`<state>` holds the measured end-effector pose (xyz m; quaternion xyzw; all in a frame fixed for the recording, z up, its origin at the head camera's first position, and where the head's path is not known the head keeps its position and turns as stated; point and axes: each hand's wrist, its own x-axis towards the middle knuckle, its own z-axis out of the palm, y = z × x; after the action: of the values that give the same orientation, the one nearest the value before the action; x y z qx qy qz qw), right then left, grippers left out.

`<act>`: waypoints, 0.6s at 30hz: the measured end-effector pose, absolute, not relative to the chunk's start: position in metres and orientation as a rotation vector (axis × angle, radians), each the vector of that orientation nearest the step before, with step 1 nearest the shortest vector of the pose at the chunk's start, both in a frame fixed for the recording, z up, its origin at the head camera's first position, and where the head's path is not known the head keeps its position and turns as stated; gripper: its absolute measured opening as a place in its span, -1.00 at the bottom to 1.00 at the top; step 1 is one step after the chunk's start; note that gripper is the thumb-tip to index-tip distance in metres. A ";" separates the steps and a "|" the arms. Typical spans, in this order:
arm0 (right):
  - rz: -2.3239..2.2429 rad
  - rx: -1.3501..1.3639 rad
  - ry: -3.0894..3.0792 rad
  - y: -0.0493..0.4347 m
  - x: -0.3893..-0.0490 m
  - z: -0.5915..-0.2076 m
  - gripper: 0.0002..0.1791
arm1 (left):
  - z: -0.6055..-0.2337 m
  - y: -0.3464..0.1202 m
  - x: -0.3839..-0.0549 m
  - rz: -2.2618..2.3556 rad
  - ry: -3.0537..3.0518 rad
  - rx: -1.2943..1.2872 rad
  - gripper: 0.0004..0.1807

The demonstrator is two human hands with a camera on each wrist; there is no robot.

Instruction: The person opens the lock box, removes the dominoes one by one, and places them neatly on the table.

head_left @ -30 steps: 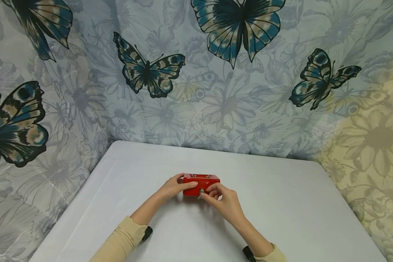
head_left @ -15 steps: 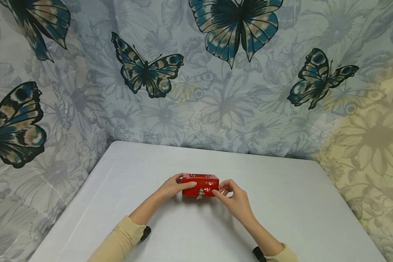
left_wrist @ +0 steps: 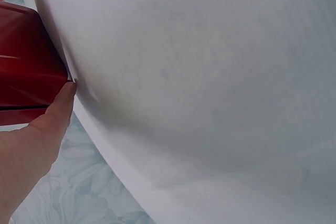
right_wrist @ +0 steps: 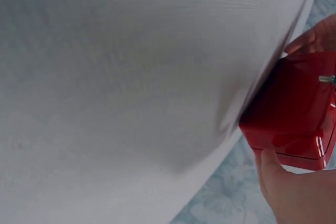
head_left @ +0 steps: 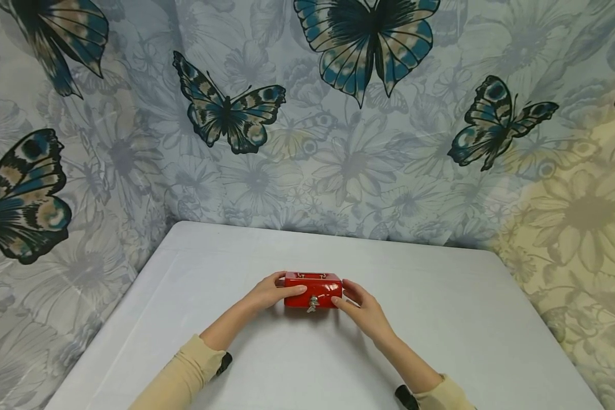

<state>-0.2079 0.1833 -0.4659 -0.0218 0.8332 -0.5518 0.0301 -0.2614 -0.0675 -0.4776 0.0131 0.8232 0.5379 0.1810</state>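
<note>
A small glossy red box [head_left: 318,291] stands on the white table, a metal carry handle [head_left: 311,275] lying on its lid. On its front hangs a silver lock with a key [head_left: 311,307]. My left hand [head_left: 267,292] grips the box's left end, thumb along the front and fingers round the back corner. Holding the right end is my right hand [head_left: 366,313], its thumb on the front and its fingers at the side. The right wrist view shows the box [right_wrist: 289,103] between both hands; in the left wrist view only one end of the box [left_wrist: 26,61] shows.
A white cloth [head_left: 266,370] covers the table, whose far edge meets a hanging fabric [head_left: 359,165] printed with butterflies and flowers. The same fabric rises at both sides. Dark wrist bands [head_left: 406,397] sit at the sleeve cuffs.
My right hand has let go of the key at the lock and moved right, its fingers now settled round the box's right end. The left hand keeps its hold; the box stays in place.
</note>
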 end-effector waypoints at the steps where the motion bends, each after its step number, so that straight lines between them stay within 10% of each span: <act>1: -1.702 -0.065 2.558 0.183 -0.208 -0.466 -0.27 | -0.477 -0.068 -0.261 1.513 2.327 0.037 0.06; 18: -1.728 -0.038 2.499 0.180 -0.205 -0.470 -0.33 | -0.474 -0.070 -0.259 1.443 2.338 0.098 0.03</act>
<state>-0.2046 0.1799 -0.4695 -0.0123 0.8214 -0.5679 0.0517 -0.2586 -0.0700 -0.4744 0.0350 0.8341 0.5148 0.1949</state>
